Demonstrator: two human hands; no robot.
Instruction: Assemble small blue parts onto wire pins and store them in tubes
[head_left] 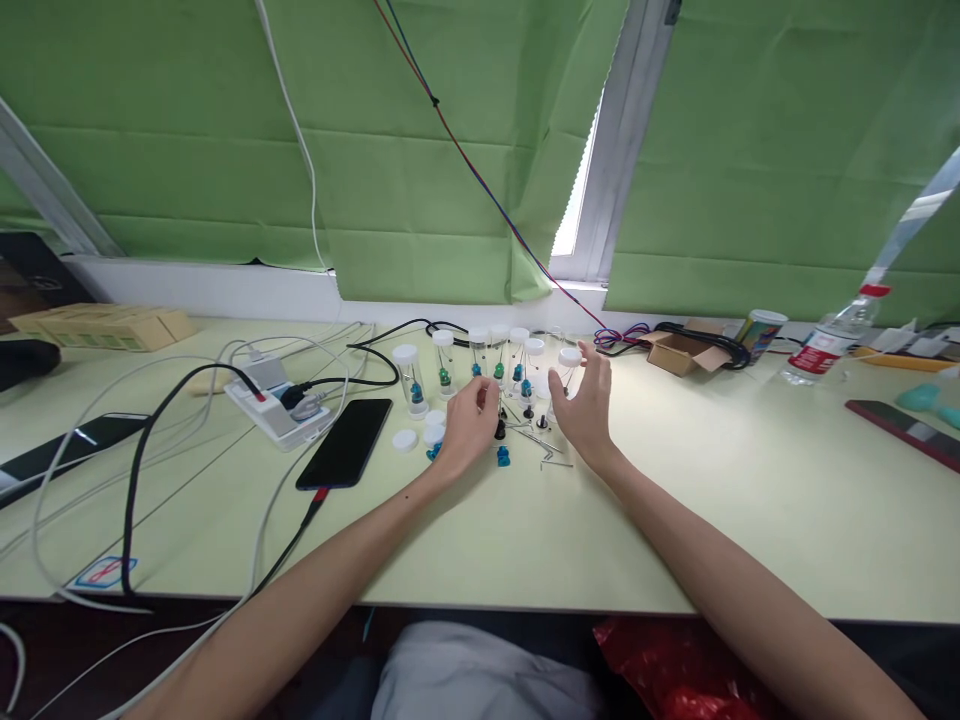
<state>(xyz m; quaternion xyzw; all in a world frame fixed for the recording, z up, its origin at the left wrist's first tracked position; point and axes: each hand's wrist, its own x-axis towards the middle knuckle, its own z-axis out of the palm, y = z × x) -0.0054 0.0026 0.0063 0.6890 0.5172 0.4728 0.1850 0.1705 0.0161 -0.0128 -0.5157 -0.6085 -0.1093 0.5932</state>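
Observation:
My left hand point(474, 418) is closed, thumb and fingers pinched together; whatever they hold is too small or hidden to make out. Just beside it lie a black knob-like piece point(500, 430) and a small blue piece point(503, 456). My right hand point(589, 408) curves with thumb and fingers apart around a clear white-capped vial point(570, 357), which stands upright. Whether the fingers touch it I cannot tell. Thin metal rods and hex keys point(547, 458) lie between the hands. Behind stand several more capped vials point(444, 365) with blue or green pieces inside.
Loose white caps point(405, 440) lie left of my left hand. A phone point(345, 443), a power strip point(277, 405) and tangled cables fill the left side. To the right are a cardboard box point(686, 352), a can point(760, 335) and a water bottle point(832, 340).

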